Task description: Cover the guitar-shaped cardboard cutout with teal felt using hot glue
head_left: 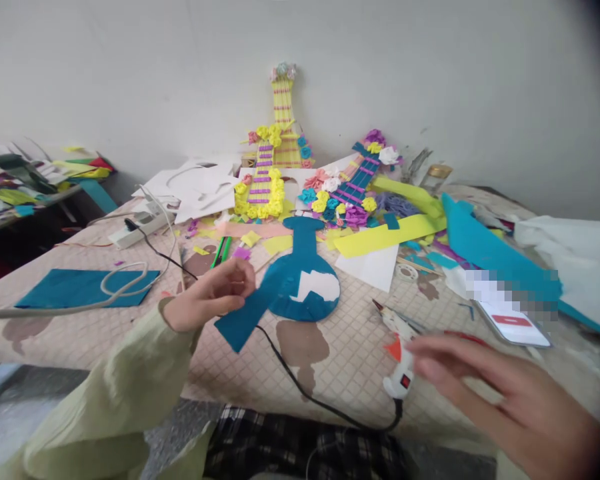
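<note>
My left hand (220, 293) is closed, fingers curled together at the edge of a blue paper strip (245, 320); whether it grips the strip is hard to make out. That strip overlaps the lower left of a blue vase-shaped cutout (305, 250), whose round part shows a white patch (317, 287). My right hand (495, 387), blurred, is beside a white glue gun (405, 367) with an orange trigger; its fingers are stretched out and apart from the thumb. The glue gun lies on the table with its nozzle pointing up and left.
Decorated paper pieces (265, 173) with flowers stand against the wall. A power strip (143, 227) and blue sheet (80, 288) lie left. A phone (510, 317) and blue crepe paper (500, 253) are right. A black cord (320, 403) crosses the table front (350, 360).
</note>
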`<state>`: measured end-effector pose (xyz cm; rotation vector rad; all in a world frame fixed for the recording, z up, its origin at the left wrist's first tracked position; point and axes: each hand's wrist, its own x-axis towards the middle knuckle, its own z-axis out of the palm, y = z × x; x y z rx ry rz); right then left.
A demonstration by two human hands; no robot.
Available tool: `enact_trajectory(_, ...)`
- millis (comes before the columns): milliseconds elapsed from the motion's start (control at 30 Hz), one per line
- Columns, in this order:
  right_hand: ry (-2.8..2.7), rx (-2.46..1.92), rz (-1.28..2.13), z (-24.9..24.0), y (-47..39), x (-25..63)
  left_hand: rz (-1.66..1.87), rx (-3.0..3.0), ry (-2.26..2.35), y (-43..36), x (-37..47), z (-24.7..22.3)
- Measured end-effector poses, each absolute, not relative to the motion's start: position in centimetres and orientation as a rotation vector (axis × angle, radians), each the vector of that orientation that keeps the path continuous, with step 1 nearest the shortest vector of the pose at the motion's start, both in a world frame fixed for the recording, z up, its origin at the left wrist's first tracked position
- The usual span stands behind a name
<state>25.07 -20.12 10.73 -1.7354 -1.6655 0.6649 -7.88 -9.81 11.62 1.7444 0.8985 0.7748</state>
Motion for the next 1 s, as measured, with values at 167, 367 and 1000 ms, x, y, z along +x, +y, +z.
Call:
enact_trajectory(167,-2.045,-1.433,0.837,14.7,-14.1,21.6,0.459,1.632,0.585,-9.7,-4.0,13.8)
enact_trajectory(367,-2.052,-1.326,1.605,13.6,-9.0,21.2,0.457,1.664,0.599,-7.6,-3.2,12.7)
enact_trajectory(1000,-1.92,-1.827,1.201,8.5,-3.0,22.7,0.688,1.651,1.01,-1.8,-3.3,4.0)
